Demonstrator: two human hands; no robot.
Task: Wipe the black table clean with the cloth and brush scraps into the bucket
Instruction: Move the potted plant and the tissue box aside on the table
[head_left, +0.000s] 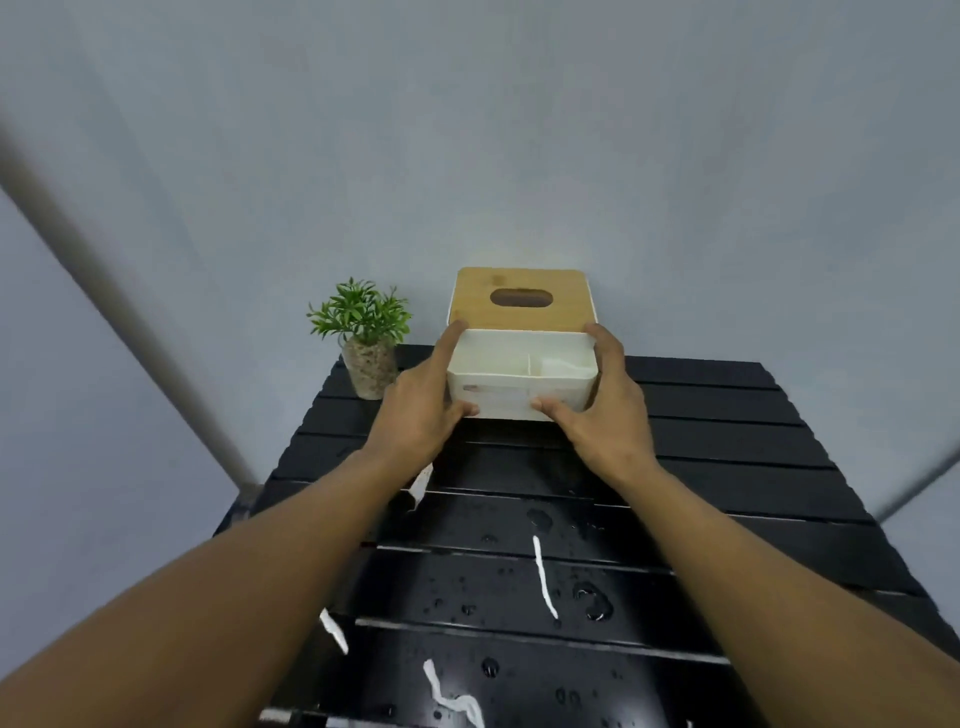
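The black slatted table (727, 447) carries water drops and several white paper scraps, one long strip (543, 577) near the middle and others (452, 696) at the near edge. At the table's far side a white tissue box (511, 400) with a bamboo lid (519, 299) is tilted with its open side toward me. My left hand (421, 410) grips its left side and my right hand (602, 410) grips its right side. No cloth or bucket is in view.
A small potted green plant (363, 332) stands at the table's far left corner, next to my left hand. A grey wall rises right behind the table. A pale pole (130, 291) runs diagonally at the left.
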